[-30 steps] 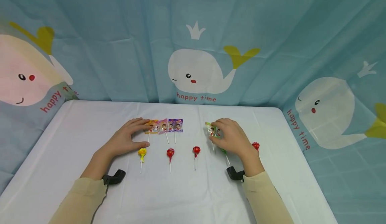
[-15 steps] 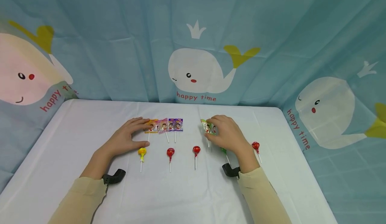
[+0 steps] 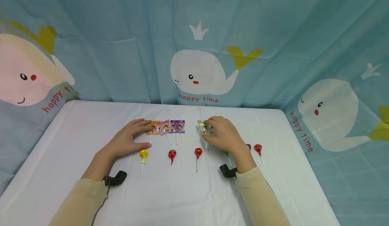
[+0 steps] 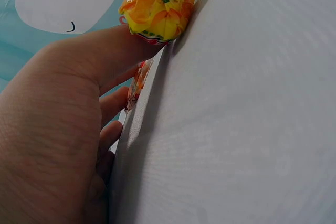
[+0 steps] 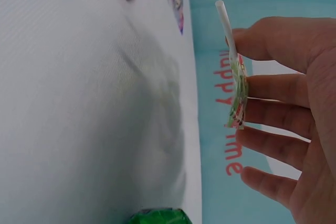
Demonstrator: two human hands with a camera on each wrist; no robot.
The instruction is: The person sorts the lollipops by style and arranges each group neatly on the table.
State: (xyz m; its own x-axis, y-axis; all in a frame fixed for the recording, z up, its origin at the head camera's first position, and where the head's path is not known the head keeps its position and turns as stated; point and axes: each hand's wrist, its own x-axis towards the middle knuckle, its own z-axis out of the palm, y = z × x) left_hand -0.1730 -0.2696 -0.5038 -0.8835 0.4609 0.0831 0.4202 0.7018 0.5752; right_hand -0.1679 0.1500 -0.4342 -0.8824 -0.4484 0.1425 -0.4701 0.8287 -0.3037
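My right hand (image 3: 226,134) pinches a flat lollipop in a green wrapper (image 3: 204,127) between thumb and fingers. In the right wrist view the wrapper (image 5: 239,93) is raised off the table, its white stick sticking out past the thumb. My left hand (image 3: 126,140) rests at the left with thumb and fingers spread, fingertips on a flat orange-wrapped lollipop (image 3: 156,126). Beside that lie a pink-wrapped lollipop (image 3: 164,127) and a purple-wrapped one (image 3: 177,126), side by side. A round yellow lollipop (image 3: 144,153) lies just below the left thumb.
Round lollipops form a nearer row on the white tablecloth (image 3: 182,199): two red ones (image 3: 172,154) in the middle, a green one (image 3: 226,153) partly under the right hand, a mostly hidden purple one (image 3: 249,146), and another red one (image 3: 258,148). A whale-print curtain (image 3: 146,67) stands behind.
My right hand has moved left with the green-wrapped lollipop, towards the purple-wrapped one. The purple round lollipop at the right has come partly into view. My left hand has stayed still.
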